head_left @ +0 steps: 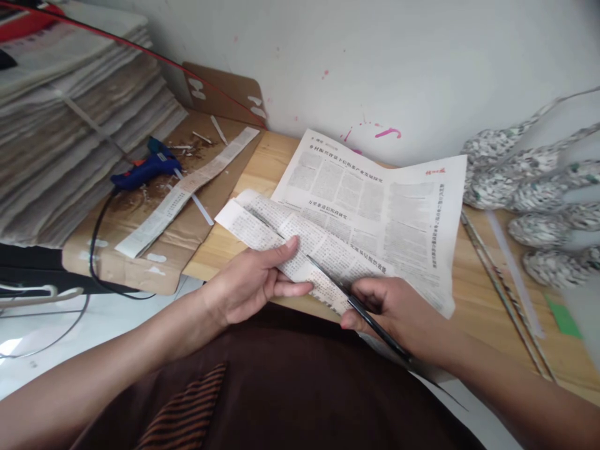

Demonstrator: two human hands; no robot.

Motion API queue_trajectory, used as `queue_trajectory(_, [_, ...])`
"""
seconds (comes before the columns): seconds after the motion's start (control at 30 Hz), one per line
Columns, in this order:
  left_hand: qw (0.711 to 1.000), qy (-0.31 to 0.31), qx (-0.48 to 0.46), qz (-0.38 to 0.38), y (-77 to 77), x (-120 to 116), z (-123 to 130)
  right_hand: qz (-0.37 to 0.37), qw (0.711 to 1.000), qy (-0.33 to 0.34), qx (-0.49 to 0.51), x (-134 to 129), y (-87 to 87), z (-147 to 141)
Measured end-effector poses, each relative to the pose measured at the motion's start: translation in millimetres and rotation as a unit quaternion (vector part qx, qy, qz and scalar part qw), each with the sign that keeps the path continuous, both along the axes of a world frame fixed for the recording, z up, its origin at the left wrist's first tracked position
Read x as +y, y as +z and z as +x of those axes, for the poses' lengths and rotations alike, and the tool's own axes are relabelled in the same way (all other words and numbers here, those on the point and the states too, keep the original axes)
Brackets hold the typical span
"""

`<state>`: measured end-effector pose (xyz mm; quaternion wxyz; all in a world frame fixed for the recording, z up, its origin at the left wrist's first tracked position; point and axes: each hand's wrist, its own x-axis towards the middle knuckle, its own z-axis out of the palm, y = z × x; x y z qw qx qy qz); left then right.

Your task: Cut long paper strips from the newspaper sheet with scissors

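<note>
A folded piece of newspaper (304, 250) lies over the near edge of the table, slanting down to the right. My left hand (255, 275) pinches it near its middle, thumb on top and fingers below. In my right hand (394, 309) is a pair of black scissors (370, 319), with the blades pointing up and left along the folded newspaper. A slit runs through the paper at its upper left end. Behind it, a larger newspaper sheet (398, 212) is spread on the table, its right edge slightly raised.
At the left, a blue glue gun (147, 172) rests on a cardboard sheet (173, 275) near a folded paper strip (187, 190). A tall newspaper stack (84, 125) stands behind. Woven paper pieces (539, 225) and thin rolled sticks (506, 294) are at the right, before a white wall (375, 75).
</note>
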<state>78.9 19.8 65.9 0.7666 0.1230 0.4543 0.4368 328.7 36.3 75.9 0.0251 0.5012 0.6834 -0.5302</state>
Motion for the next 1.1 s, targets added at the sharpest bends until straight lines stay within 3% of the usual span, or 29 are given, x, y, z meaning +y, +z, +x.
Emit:
queue_trajectory(0.17, [0.996, 0.074, 0.048, 0.034, 3.9, 5.0, -14.1, 0.008, 1.000, -0.001, -0.023, -0.5, 3.2, 1.7])
queue_trajectory(0.7, [0.996, 0.049, 0.057, 0.040, 6.1, -0.9, -18.1, -0.033, 0.998, 0.043, -0.024, 1.9, 7.4, 3.9])
queue_trajectory(1.1, [0.997, 0.050, 0.049, 0.040, 6.2, -4.8, -17.2, -0.042, 0.998, 0.035, 0.005, 8.1, 6.6, -19.4])
